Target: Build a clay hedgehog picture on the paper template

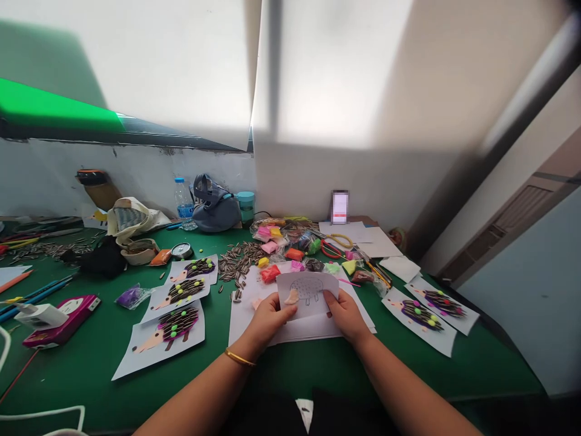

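A white card [313, 307] with a hedgehog outline drawn on it is held up in front of me, above a stack of white paper [245, 297]. My left hand [270, 318] pinches the card's left edge, thumb on its face. Right by that thumb, a flattened piece of peach clay [291, 297] covers the head end of the drawing. My right hand [347, 315] grips the right edge, its thumb on the front. The fingers behind the card are hidden. Beyond it lie packets of coloured clay, among them a red one [270, 274].
Finished-looking hedgehog cards lie at left [181, 324] and right [420, 318]. Sunflower seeds [240, 260] are heaped behind the paper, near red-handled scissors [331, 248]. A phone [340, 207] leans on the wall. A pink power strip [63, 321], water bottle [184, 203] and grey-blue bag [215, 209] stand leftward.
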The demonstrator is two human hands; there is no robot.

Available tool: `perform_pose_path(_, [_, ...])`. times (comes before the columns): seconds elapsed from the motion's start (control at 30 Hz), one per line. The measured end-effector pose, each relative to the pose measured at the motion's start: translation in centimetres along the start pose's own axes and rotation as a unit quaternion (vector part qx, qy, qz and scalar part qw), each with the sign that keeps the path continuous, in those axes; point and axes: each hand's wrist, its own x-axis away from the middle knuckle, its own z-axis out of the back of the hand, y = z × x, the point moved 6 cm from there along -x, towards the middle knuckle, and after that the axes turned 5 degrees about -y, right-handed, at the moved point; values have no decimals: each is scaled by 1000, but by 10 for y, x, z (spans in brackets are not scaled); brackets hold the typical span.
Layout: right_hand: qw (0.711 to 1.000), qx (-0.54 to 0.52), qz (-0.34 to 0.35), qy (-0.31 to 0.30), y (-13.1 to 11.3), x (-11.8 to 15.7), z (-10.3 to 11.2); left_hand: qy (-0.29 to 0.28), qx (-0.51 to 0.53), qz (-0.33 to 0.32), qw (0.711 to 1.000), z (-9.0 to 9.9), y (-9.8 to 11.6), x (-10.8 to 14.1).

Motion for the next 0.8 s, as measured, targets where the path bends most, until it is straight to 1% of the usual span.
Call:
perform_pose_path(0.07, [1000,0,9,-11,-4,1,-1,-6,12,-4,1000,-2,0,-1])
perform_pose_path(0.17, [999,-1,19,-36,-10,3,-5,5,16,-1,1000,-3,-1,-1])
perform_pose_path(0.27, [999,-2,15,-38,-10,4,-6,5,21,-7,1000,-3,0,-2])
perform_pose_path(0.33, [1000,1,6,-21,-6,2,-3,6,9,-14,1000,-3,1,-1])
perform_pose_path(0.4, [1000,5,1,11,-3,1,3,22,-18,-20,999,-1,2,1])
perform_pose_path(0.47, [999,10,1,45,0,-1,10,54,-38,-42,997,3,5,4])
perform_pose_path(0.5, [998,13,2,61,1,-2,13,78,-42,-65,994,5,8,6])
perform_pose_path(0.6, [996,26,0,88,2,-4,20,164,-63,-156,972,20,23,15])
perform_pose_path(0.67, [996,38,0,85,2,-4,20,219,-100,-195,951,36,36,19])
perform_pose_path(0.73, [997,49,1,65,1,-4,16,267,-157,-206,928,55,49,19])
perform_pose_path(0.8, [997,68,3,45,-1,-3,12,262,-242,-173,918,71,59,13])
